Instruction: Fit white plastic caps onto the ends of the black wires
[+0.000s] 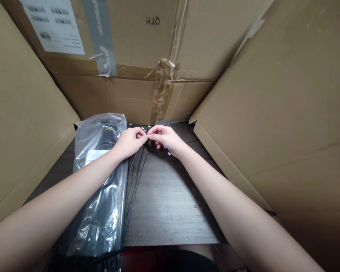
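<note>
Over the table, the fingertips of my left hand (pixel 131 142) and my right hand (pixel 169 139) meet in a pinch. Between them is the small white end of a thin black cable; the fingers cover most of it. Several more thin black cables (pixel 133 180) run toward the table's near edge, with white connectors (pixel 149 126) at their far ends. One loose white piece (pixel 169 153) lies just below my right hand. Under my left forearm rests a clear plastic bag (pixel 83 141) filled with bundled black cables and bearing a white label (pixel 95 155).
A large taped cardboard box (pixel 130 94) stands behind the dark wooden table (pixel 170 211). Cardboard panels rise at the left (pixel 22 124) and at the right (pixel 272 124), walling in the work area. The table's near edge lies close to my body.
</note>
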Demonstrator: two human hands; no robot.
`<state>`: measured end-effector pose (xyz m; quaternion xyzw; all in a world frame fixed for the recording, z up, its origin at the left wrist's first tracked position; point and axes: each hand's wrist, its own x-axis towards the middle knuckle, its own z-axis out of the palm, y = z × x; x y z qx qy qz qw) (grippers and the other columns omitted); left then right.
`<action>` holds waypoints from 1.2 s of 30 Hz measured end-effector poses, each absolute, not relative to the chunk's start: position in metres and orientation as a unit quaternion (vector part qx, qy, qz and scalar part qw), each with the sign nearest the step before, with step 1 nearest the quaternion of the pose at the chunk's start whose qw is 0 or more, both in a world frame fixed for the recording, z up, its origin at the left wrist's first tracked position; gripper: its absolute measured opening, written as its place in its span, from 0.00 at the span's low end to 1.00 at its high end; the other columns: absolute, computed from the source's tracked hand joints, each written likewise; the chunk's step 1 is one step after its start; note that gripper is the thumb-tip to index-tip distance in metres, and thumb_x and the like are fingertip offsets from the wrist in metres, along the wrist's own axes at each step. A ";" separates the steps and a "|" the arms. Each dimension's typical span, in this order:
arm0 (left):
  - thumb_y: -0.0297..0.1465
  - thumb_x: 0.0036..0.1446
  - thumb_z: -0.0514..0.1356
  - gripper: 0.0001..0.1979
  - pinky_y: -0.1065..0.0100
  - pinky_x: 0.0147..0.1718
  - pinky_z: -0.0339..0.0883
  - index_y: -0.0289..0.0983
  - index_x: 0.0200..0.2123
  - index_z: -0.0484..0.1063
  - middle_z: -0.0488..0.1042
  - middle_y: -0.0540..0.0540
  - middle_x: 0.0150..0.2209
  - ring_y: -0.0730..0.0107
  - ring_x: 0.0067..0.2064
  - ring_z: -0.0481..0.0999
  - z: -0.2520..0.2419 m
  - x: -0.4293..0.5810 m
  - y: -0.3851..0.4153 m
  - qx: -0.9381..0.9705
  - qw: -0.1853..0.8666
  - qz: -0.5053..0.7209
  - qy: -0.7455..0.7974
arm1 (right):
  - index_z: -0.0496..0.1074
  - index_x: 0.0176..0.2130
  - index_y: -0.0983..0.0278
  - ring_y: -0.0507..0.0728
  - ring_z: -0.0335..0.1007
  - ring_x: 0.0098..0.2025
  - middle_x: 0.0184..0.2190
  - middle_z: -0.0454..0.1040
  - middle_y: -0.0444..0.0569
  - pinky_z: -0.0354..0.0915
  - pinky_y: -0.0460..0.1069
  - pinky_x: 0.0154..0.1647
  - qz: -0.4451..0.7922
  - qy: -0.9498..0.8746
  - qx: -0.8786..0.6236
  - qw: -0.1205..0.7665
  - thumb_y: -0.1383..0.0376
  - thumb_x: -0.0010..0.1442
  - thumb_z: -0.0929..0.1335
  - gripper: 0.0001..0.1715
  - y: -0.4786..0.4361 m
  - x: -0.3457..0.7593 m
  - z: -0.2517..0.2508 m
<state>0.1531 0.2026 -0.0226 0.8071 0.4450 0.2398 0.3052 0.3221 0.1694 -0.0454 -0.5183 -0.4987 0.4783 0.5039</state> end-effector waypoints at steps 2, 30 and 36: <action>0.34 0.57 0.59 0.09 0.67 0.33 0.62 0.35 0.31 0.77 0.79 0.46 0.31 0.66 0.32 0.73 -0.022 0.153 0.202 0.806 0.307 0.238 0.446 | 0.73 0.30 0.65 0.46 0.60 0.20 0.22 0.69 0.40 0.61 0.40 0.16 0.477 -0.498 -0.520 0.503 0.69 0.49 0.73 0.05 0.169 0.322 -0.045; 0.36 0.56 0.59 0.11 0.67 0.32 0.63 0.36 0.32 0.77 0.79 0.46 0.30 0.65 0.32 0.74 -0.025 0.152 0.204 0.811 0.301 0.243 0.439 | 0.72 0.29 0.65 0.46 0.60 0.19 0.21 0.68 0.39 0.60 0.40 0.16 0.464 -0.500 -0.540 0.493 0.72 0.51 0.72 0.05 0.166 0.318 -0.039; 0.36 0.56 0.59 0.11 0.67 0.31 0.63 0.36 0.31 0.77 0.79 0.46 0.30 0.66 0.31 0.73 -0.024 0.152 0.204 0.812 0.303 0.240 0.437 | 0.73 0.29 0.65 0.46 0.60 0.20 0.21 0.68 0.40 0.61 0.40 0.16 0.464 -0.500 -0.541 0.492 0.72 0.51 0.73 0.05 0.166 0.318 -0.039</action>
